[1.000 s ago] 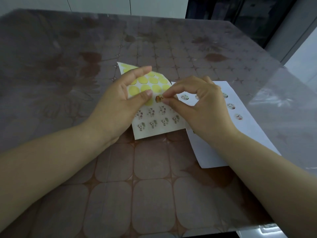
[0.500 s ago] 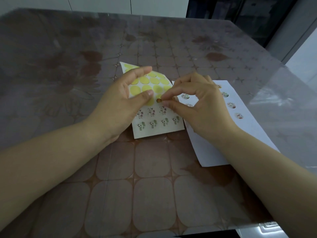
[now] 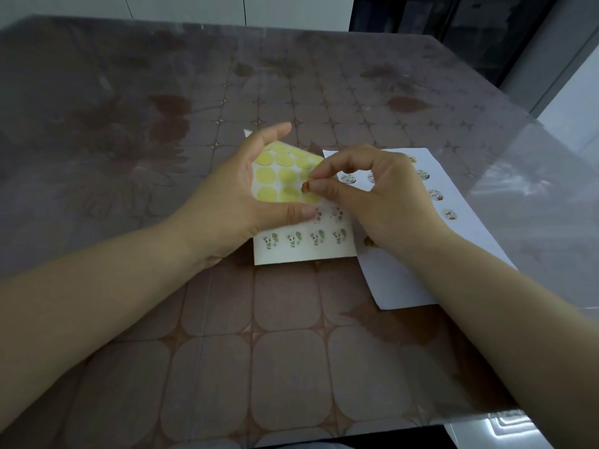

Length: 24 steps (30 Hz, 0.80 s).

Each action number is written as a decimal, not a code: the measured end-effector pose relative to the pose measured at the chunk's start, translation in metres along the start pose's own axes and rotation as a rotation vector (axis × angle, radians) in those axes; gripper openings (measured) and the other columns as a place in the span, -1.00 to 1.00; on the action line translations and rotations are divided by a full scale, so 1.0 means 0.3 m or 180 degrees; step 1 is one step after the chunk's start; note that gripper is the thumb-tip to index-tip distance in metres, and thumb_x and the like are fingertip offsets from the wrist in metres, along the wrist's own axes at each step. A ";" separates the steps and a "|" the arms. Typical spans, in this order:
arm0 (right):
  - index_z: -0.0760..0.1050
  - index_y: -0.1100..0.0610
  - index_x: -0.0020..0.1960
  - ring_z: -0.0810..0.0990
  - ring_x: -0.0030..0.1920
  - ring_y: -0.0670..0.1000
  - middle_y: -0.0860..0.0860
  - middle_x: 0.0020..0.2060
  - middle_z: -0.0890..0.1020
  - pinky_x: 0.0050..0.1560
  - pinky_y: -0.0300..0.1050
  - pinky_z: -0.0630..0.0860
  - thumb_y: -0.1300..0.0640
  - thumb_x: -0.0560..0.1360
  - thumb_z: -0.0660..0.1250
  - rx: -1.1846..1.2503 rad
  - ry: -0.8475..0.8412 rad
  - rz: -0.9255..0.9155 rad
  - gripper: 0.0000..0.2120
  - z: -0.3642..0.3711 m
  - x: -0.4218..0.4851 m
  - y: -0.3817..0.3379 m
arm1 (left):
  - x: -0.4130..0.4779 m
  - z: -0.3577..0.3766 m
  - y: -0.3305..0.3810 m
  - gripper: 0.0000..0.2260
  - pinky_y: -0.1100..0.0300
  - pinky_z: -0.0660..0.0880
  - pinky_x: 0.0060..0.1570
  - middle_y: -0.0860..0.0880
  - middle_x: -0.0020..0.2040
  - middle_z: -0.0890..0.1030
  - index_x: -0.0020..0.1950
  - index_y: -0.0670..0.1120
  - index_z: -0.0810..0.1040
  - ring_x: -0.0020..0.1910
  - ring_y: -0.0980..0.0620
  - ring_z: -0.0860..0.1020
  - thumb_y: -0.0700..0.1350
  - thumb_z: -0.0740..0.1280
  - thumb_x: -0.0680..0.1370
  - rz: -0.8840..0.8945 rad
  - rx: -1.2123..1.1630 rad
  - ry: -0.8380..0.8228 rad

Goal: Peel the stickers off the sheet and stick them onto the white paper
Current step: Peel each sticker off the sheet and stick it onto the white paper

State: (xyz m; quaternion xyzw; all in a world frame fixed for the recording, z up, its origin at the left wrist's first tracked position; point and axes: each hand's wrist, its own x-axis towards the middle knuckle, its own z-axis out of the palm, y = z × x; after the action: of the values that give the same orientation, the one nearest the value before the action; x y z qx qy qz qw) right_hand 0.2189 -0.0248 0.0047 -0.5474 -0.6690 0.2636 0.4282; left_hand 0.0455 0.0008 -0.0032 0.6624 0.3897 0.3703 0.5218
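Note:
The sticker sheet (image 3: 291, 251) lies at the table's middle. Its upper part shows yellow circles where stickers are gone, and two rows of small picture stickers show along its lower part. My left hand (image 3: 240, 196) rests on the sheet's left side, thumb pressing near its middle and fingers straight over the top. My right hand (image 3: 372, 202) pinches a small round sticker (image 3: 305, 187) between thumb and forefinger, just above the sheet. The white paper (image 3: 470, 241) lies to the right under my right hand, with several stickers stuck along its top and right side.
A glass-covered table (image 3: 227, 351) with a brown tile pattern carries everything. Its near edge runs along the bottom and its right edge slants down the right side. A dark doorway stands beyond the far right corner.
The sheet's curled top has flattened under my left hand, whose thumb slid down toward the picture stickers. My right hand still pinches the small sticker, now lifted clear of the sheet.

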 end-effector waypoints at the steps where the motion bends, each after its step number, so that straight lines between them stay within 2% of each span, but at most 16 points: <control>1: 0.57 -0.12 -0.26 0.49 -0.08 -0.26 -0.27 -0.26 0.58 -0.11 -0.54 0.31 0.05 0.39 0.45 0.0083 0.0027 0.0096 -0.90 -0.001 0.000 -0.001 | -0.002 0.003 0.003 -0.14 0.22 0.55 0.10 0.03 0.22 0.56 0.39 0.16 0.30 0.12 0.13 0.60 -0.17 0.57 0.17 -0.0004 0.0009 -0.0005; 3: 0.58 -0.12 -0.25 0.48 -0.10 -0.30 -0.35 -0.30 0.56 -0.15 -0.49 0.35 0.01 0.39 0.44 0.0133 0.0159 0.0214 -0.93 -0.009 0.002 -0.001 | -0.004 0.005 0.007 -0.15 0.22 0.54 0.11 0.06 0.22 0.55 0.38 0.16 0.29 0.12 0.14 0.60 -0.18 0.53 0.16 0.0010 -0.0028 0.0024; 5: 0.59 -0.12 -0.25 0.49 -0.18 -0.26 -0.30 -0.30 0.59 -0.19 -0.44 0.38 -0.03 0.37 0.44 0.0014 0.0235 0.0278 -0.95 -0.040 0.004 -0.016 | -0.004 0.006 0.004 -0.15 0.18 0.53 0.15 0.06 0.23 0.54 0.38 0.18 0.29 0.13 0.15 0.58 -0.14 0.53 0.16 0.0024 0.0051 0.0052; 7: 0.61 -0.10 -0.25 0.47 -0.34 -0.13 -0.19 -0.31 0.63 -0.35 -0.41 0.37 -0.06 0.36 0.44 -0.0206 0.0021 0.0433 -0.94 -0.111 0.006 -0.044 | -0.004 0.001 -0.002 -0.15 0.12 0.50 0.20 0.09 0.27 0.50 0.36 0.24 0.30 0.18 0.17 0.55 -0.09 0.58 0.15 0.0042 0.0204 0.0095; 8: 0.62 -0.10 -0.24 0.47 -0.36 -0.10 -0.17 -0.28 0.66 -0.35 -0.37 0.38 -0.09 0.32 0.45 -0.0342 -0.0207 0.0528 -0.91 -0.158 0.004 -0.060 | -0.004 -0.001 -0.005 -0.15 0.09 0.48 0.24 0.11 0.30 0.48 0.34 0.27 0.32 0.22 0.17 0.52 -0.06 0.62 0.15 0.0045 0.0247 0.0128; 11: 0.63 -0.17 -0.23 0.59 -0.17 -0.18 -0.23 -0.22 0.67 -0.04 -0.23 0.44 -0.26 0.09 0.38 -0.0965 -0.0766 0.0785 -0.69 -0.298 -0.023 -0.088 | 0.002 -0.006 -0.016 -0.20 0.04 0.45 0.27 0.09 0.33 0.46 0.30 0.33 0.36 0.27 0.11 0.49 -0.02 0.59 0.14 0.0035 0.0189 0.0177; 12: 0.62 -0.19 -0.24 0.59 -0.16 -0.19 -0.25 -0.24 0.66 -0.01 -0.21 0.43 -0.28 0.05 0.37 -0.1139 -0.0827 0.0874 -0.67 -0.328 -0.038 -0.085 | 0.003 -0.005 -0.019 -0.20 0.06 0.47 0.24 0.08 0.32 0.47 0.30 0.33 0.36 0.25 0.11 0.50 -0.03 0.59 0.14 0.0024 0.0142 0.0171; 14: 0.62 -0.21 -0.26 0.57 -0.20 -0.20 -0.29 -0.26 0.64 -0.07 -0.24 0.41 -0.26 0.08 0.41 -0.1312 -0.0841 0.1070 -0.73 -0.355 -0.070 -0.054 | 0.007 -0.001 -0.020 -0.20 0.15 0.52 0.17 0.08 0.29 0.50 0.31 0.29 0.37 0.18 0.14 0.56 -0.06 0.59 0.15 0.0044 0.0053 0.0146; 16: 0.62 -0.20 -0.29 0.55 -0.21 -0.21 -0.34 -0.29 0.61 -0.16 -0.27 0.35 -0.17 0.20 0.46 -0.1297 -0.0778 0.1339 -0.88 -0.354 -0.093 -0.007 | 0.010 0.005 -0.017 -0.18 0.26 0.55 0.07 0.08 0.26 0.52 0.32 0.26 0.38 0.11 0.18 0.59 -0.13 0.63 0.16 0.0061 0.0016 0.0148; 19: 0.66 -0.10 -0.30 0.53 -0.19 -0.17 -0.26 -0.33 0.64 -0.16 -0.23 0.38 -0.03 0.25 0.51 -0.0967 -0.0617 0.1661 -0.94 -0.339 -0.106 0.055 | 0.010 0.008 -0.011 -0.21 0.37 0.54 -0.10 0.07 0.22 0.55 0.33 0.22 0.38 0.05 0.19 0.61 -0.17 0.55 0.16 0.0049 -0.0130 0.0126; 21: 0.67 -0.03 -0.31 0.53 -0.19 -0.17 -0.19 -0.30 0.65 -0.15 -0.26 0.41 0.03 0.28 0.52 -0.0821 -0.0446 0.1754 -0.95 -0.331 -0.104 0.071 | 0.008 0.008 -0.010 -0.18 0.36 0.54 -0.10 0.08 0.22 0.55 0.33 0.22 0.38 0.06 0.18 0.61 -0.20 0.58 0.16 0.0051 -0.0150 0.0088; 24: 0.67 -0.03 -0.33 0.55 -0.17 -0.15 -0.19 -0.28 0.66 -0.09 -0.22 0.44 0.04 0.27 0.52 -0.0766 -0.0368 0.1749 -0.96 -0.325 -0.102 0.078 | 0.005 0.009 -0.008 -0.21 0.35 0.55 -0.08 0.08 0.21 0.56 0.35 0.19 0.38 0.06 0.17 0.62 -0.19 0.51 0.17 0.0074 -0.0183 0.0110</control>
State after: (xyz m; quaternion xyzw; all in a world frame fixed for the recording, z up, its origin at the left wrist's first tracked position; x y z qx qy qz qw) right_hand 0.3157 -0.0593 0.0250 -0.7388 -0.5455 0.3191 0.2341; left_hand 0.0482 0.0014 -0.0059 0.6451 0.3802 0.3987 0.5295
